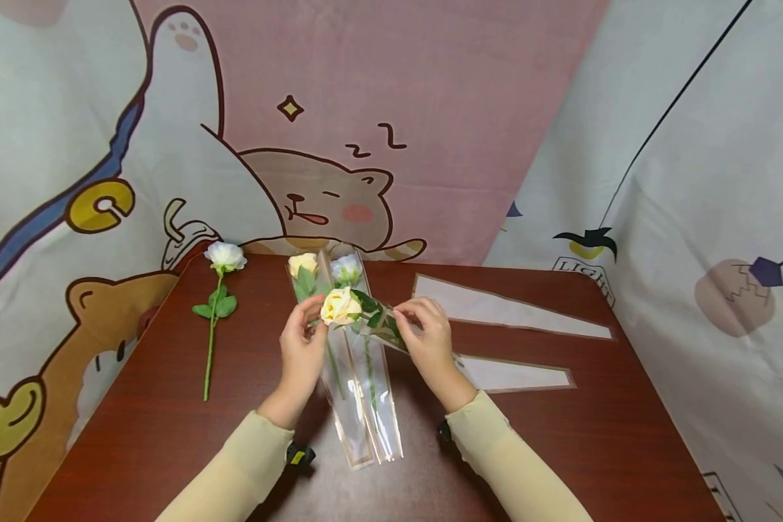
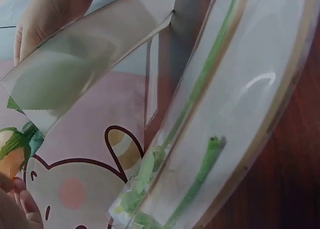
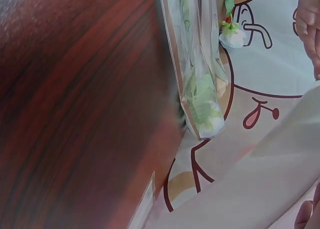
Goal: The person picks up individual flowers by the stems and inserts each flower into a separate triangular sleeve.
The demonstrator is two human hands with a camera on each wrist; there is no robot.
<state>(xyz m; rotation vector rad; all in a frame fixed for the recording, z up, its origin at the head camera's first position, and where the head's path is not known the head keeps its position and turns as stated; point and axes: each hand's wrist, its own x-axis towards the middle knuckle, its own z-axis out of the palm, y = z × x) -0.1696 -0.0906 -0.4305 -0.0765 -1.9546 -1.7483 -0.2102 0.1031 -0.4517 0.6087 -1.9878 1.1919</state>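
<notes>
Between my hands is an artificial cream-yellow rose, its leaves and stem running into a clear, tan-edged flower sleeve. My left hand pinches the bloom at its left side; in the left wrist view its fingertips touch the petals. On the other side my right hand pinches the sleeve edge between thumb and fingers. The sleeve's far end lies behind the right hand in the head view. Under them on the table lie two sleeved roses, a yellow one and a pale blue-white one.
A bare white rose lies at the table's left. Two flat sleeves lie to the right, a longer one behind and one nearer, partly behind the right arm. Printed cloth hangs behind the dark red wooden table.
</notes>
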